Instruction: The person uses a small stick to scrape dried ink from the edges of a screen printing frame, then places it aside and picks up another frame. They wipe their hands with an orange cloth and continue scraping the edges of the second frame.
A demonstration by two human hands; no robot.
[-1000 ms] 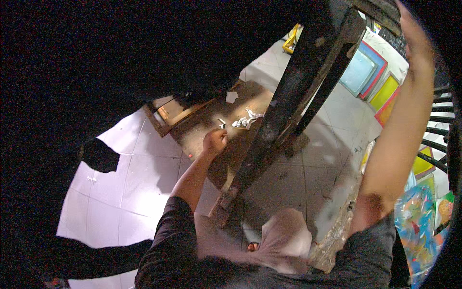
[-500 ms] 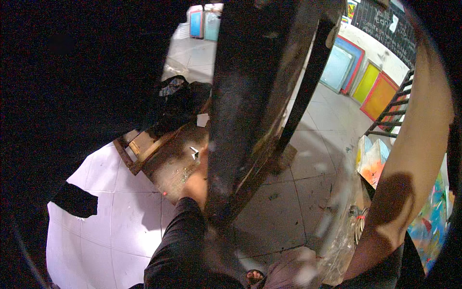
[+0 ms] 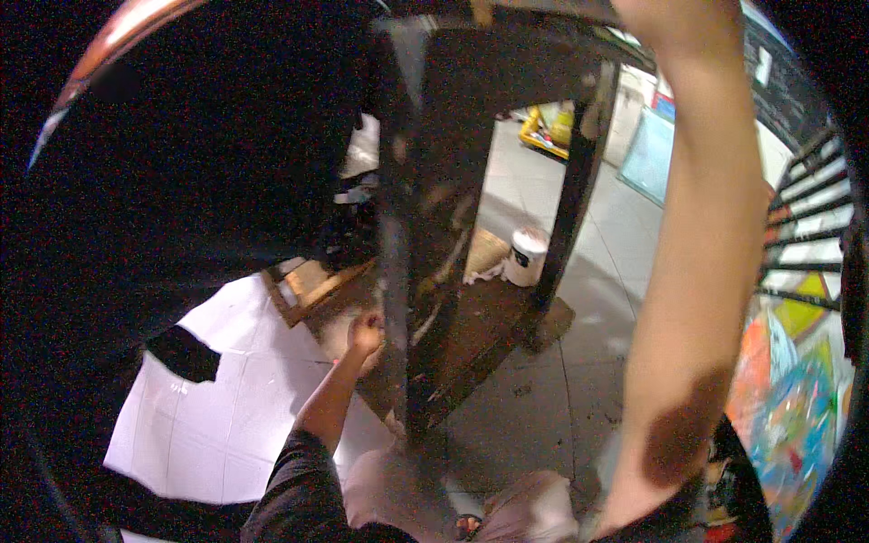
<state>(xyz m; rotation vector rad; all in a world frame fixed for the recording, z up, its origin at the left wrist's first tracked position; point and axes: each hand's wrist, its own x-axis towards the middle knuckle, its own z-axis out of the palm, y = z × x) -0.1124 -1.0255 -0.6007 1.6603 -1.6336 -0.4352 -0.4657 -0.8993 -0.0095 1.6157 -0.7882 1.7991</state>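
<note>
My left hand [image 3: 367,333] is closed, low beside the dark post [image 3: 395,271] of a worn wooden stand, over its brown lower board [image 3: 489,330]. What its curled fingers hold, if anything, is too small to make out. Raised along the right side, my right arm leads up to my right hand [image 3: 683,23] at the top edge, near the stand's dark upper rail [image 3: 561,20]. Its fingers are cut off by the picture's rim. A small wooden frame [image 3: 317,291] lies just beyond my left hand.
A white tub [image 3: 525,258] stands behind the stand. Farther off is a yellow object [image 3: 548,131]. On the right are a black metal rack [image 3: 806,235] and a paint-splashed panel [image 3: 797,434]. Pale floor tiles [image 3: 226,389] spread at left; deep black shadow covers the upper left.
My view has shifted, and the tub has come into sight through the stand. My left hand shows from behind the post, drawn back slightly. My right arm reaches higher and more toward the middle.
</note>
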